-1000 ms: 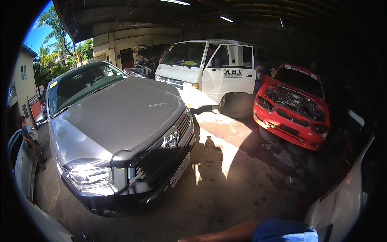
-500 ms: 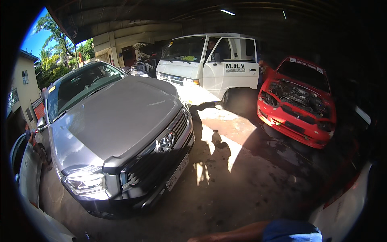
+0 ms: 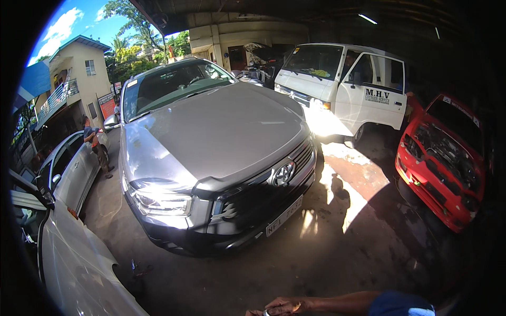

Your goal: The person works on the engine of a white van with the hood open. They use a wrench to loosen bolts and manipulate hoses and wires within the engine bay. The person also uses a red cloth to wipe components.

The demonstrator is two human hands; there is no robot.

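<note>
Smooth, glossy metal car hood (image 3: 221,134); matt cloth sleeve (image 3: 392,304).

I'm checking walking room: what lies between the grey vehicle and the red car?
In the head view, partly sunlit floor lies between the grey vehicle and the red car; the white van stands farther back.

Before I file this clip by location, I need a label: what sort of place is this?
Probably a vehicle repair garage: a red car stands with its engine bay exposed, near a white van with an open door, under a dark roof.
</note>
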